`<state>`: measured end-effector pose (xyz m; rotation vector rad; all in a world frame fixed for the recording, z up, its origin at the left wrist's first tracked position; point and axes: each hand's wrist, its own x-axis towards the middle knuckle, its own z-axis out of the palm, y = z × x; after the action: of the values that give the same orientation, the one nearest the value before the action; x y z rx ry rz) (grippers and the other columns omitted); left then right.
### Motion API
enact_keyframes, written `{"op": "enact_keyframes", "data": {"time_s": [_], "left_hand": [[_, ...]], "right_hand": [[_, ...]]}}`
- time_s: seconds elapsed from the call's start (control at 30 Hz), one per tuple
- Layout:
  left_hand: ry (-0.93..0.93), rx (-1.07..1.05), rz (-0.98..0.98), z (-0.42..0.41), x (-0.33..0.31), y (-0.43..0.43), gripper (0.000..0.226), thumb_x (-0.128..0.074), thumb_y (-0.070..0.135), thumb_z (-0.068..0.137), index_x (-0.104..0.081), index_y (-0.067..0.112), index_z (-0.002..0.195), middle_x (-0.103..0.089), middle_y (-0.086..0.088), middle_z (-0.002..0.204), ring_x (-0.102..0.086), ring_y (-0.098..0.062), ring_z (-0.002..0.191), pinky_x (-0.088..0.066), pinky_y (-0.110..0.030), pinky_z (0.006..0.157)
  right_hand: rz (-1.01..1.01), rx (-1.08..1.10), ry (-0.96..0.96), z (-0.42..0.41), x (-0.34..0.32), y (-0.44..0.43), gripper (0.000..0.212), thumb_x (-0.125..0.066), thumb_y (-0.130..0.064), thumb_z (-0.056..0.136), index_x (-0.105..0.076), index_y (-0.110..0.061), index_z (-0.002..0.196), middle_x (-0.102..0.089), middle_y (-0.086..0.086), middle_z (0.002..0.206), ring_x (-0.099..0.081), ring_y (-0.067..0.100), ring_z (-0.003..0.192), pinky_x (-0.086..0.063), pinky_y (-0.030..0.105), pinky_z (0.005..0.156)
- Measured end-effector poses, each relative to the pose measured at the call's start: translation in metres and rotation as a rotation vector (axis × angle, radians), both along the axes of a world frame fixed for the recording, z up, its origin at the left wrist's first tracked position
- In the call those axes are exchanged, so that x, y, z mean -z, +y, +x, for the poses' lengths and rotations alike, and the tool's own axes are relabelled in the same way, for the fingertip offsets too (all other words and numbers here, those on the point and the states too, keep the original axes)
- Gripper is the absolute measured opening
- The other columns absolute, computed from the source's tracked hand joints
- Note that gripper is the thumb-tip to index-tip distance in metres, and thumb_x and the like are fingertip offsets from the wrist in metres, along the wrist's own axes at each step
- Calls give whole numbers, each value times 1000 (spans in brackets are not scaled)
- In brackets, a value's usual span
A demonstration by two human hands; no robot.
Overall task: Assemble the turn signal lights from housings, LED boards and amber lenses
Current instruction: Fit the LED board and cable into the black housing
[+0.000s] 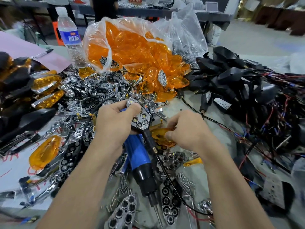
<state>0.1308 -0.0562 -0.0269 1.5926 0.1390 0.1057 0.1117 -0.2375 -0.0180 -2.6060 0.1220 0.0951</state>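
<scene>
My left hand (113, 119) grips a black turn signal housing (141, 120) fitted with a chrome honeycomb reflector and LEDs, its stalk and cable hanging toward me. To its right, my right hand (186, 129) pinches an amber lens (160, 138) that lies low against the table beside the housing. A clear bag of amber lenses (132, 45) stands behind. Loose chrome reflectors (99, 90) cover the table's middle. Black housings with wires (239, 83) are heaped at the right.
A blue and black electric screwdriver (140, 161) lies under my wrists, tip toward me, among scattered screws (125, 187). Finished amber lights (47, 86) pile at the left. A water bottle (70, 35) stands behind them, near a pink sheet (21, 47).
</scene>
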Motion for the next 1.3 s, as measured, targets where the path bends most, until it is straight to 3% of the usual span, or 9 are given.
{"op": "enact_keyframes", "data": {"time_s": [0.07, 0.2, 0.3, 0.5, 0.6, 0.77, 0.87, 1.1, 1.3], "left_hand": [[-4, 4, -20, -1, -1, 0, 24, -74, 20, 95, -79, 20, 72, -68, 0, 67, -65, -16, 58, -65, -41, 59], [-23, 32, -30, -5, 0, -4, 24, -74, 17, 94, -79, 21, 71, -67, 5, 62, -65, -12, 54, -59, -32, 50], [-73, 22, 15, -8, -1, -9, 7, -77, 27, 84, -81, 23, 81, -72, -5, 71, -63, -22, 67, -62, -54, 59], [-108, -66, 8, -6, -5, -4, 29, -72, 34, 75, -80, 14, 93, -71, -31, 92, -63, -30, 75, -58, -69, 76], [-105, -92, 12, -5, -5, -1, 40, -73, 38, 73, -81, 18, 107, -76, -20, 108, -74, -38, 95, -59, -64, 85], [-126, -105, 44, -5, -5, -2, 28, -74, 37, 76, -74, 64, 81, -75, 23, 76, -74, -20, 74, -62, -62, 74], [-147, -115, 33, -4, -2, -3, 16, -72, 40, 78, -82, 36, 89, -79, -2, 79, -72, -45, 79, -61, -65, 70], [-41, 42, -193, -8, -3, 1, 23, -63, 22, 103, -83, 21, 93, -80, -11, 91, -71, -19, 74, -57, -31, 57], [-5, 230, -300, -4, -5, 10, 29, -54, 9, 105, -76, 19, 120, -77, -10, 118, -71, -30, 109, -61, -42, 79]], "right_hand": [[104, 81, -107, 2, 2, -3, 27, -80, -20, 86, -69, -33, 65, -61, -21, 49, -59, -5, 52, -36, 8, 42], [441, 275, -575, -1, -2, 6, 16, -79, -16, 85, -76, -28, 74, -68, -26, 65, -65, -4, 61, -47, 12, 53], [478, 164, -702, -9, -5, 32, 21, -76, -9, 84, -71, -28, 76, -69, -16, 66, -66, 0, 66, -47, 11, 56], [616, -130, -417, -13, -8, 45, 27, -79, -21, 76, -54, -25, 87, -70, 1, 77, -62, 27, 69, -56, 46, 64], [639, -173, -387, -13, -10, 42, 28, -82, -14, 76, -59, -25, 88, -70, -1, 79, -65, 26, 77, -56, 44, 78], [967, -54, -349, -9, -5, 36, 53, -84, -9, 62, -73, -32, 108, -79, -7, 103, -74, 6, 91, -64, 48, 79], [927, -70, -387, -8, -5, 40, 62, -86, -15, 59, -74, -35, 116, -77, -16, 109, -71, 3, 108, -61, 38, 90], [800, -102, -441, -10, 3, 54, 50, -85, -7, 70, -76, -33, 111, -78, -19, 105, -74, 6, 99, -63, 39, 85], [848, -74, -478, -8, 4, 44, 52, -87, -8, 69, -76, -42, 107, -77, -22, 105, -74, 5, 100, -63, 36, 86]]}}
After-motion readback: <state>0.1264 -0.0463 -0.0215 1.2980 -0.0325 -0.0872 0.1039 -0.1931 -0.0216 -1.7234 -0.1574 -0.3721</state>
